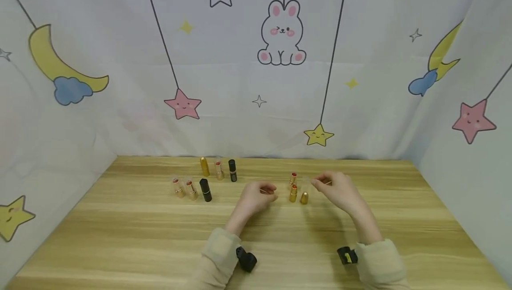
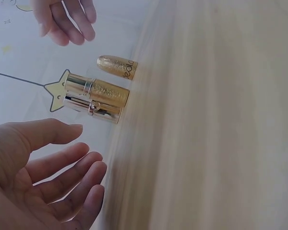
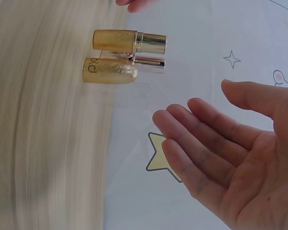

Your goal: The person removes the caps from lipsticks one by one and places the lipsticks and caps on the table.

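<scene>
Two uncapped lipsticks stand upright between my hands: a gold one and, just behind it, a slimmer rose-gold one. A rounded gold cap stands on the table to their right. Beside that cap, a faint clear cap shows in the right wrist view. My left hand hovers left of the lipsticks, fingers loosely bent around nothing. On the other side, my right hand is held near the caps, its palm bare and its fingers relaxed in the right wrist view.
Several lipsticks stand in two rows at the left, among them a gold one, a black one and a clear-capped one. A patterned white curtain hangs behind the wooden table and along its sides.
</scene>
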The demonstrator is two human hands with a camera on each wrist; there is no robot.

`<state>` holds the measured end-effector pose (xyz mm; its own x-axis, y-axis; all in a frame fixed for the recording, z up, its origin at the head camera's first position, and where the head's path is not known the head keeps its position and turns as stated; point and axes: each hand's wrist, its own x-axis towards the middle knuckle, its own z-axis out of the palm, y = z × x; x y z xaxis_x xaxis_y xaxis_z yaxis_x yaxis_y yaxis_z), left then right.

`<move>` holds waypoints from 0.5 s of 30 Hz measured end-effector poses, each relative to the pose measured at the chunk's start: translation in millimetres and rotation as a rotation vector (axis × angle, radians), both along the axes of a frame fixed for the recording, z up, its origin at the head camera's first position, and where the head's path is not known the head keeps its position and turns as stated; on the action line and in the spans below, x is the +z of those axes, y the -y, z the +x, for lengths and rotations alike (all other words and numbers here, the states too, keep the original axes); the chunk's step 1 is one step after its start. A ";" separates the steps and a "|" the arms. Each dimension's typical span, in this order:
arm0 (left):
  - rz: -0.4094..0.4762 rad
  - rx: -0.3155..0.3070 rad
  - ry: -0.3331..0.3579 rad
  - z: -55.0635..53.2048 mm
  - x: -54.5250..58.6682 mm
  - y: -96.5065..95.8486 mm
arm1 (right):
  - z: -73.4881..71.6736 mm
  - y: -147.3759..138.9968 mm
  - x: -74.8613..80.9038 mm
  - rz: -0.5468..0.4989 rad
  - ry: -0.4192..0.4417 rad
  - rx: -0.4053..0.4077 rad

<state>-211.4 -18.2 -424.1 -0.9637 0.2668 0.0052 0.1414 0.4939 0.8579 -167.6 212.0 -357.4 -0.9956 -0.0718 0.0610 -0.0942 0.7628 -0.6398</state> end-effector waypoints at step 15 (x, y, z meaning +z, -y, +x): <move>0.070 0.186 -0.138 -0.2 6.6 31.2 | 3.9 31.7 4.5 -0.084 -0.070 -0.057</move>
<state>-211.6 -49.5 -417.4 -0.9852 0.0787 0.1524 0.1715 0.4628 0.8697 -163.7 180.3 -352.9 -0.9909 -0.0074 0.1344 -0.0995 0.7123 -0.6948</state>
